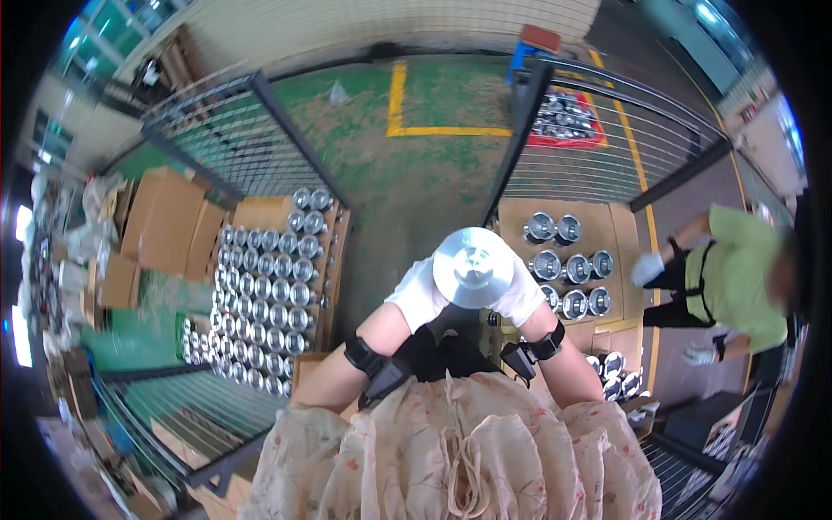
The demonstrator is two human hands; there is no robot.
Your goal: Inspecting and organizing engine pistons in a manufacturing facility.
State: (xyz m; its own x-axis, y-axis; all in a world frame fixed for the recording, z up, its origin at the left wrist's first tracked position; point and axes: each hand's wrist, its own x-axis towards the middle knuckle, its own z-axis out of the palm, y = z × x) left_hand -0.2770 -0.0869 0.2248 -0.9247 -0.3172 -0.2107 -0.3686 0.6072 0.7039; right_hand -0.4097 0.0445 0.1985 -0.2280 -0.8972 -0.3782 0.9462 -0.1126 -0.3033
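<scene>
A round, shiny metal piston (452, 270) is held up in front of my body, its flat face with a central hollow turned up to the camera. My left hand (419, 295), in a white glove, grips its left side. On the opposite side my right hand (523, 293), gloved the same way, holds it too. The fingers of both hands are partly hidden beneath the piston. To my left stand rows of similar pistons (276, 264) on a stacked load. At my right, several larger-looking pistons (576, 269) stand apart from each other on cardboard.
Wire-mesh cages (260, 113) with dark frames flank me, the right one with its own mesh panel (607, 143). Cardboard boxes (165, 221) lie far left. Beyond the right cage is a red crate (568, 130) of metal parts. A co-worker in a green shirt (737, 277) stands at right.
</scene>
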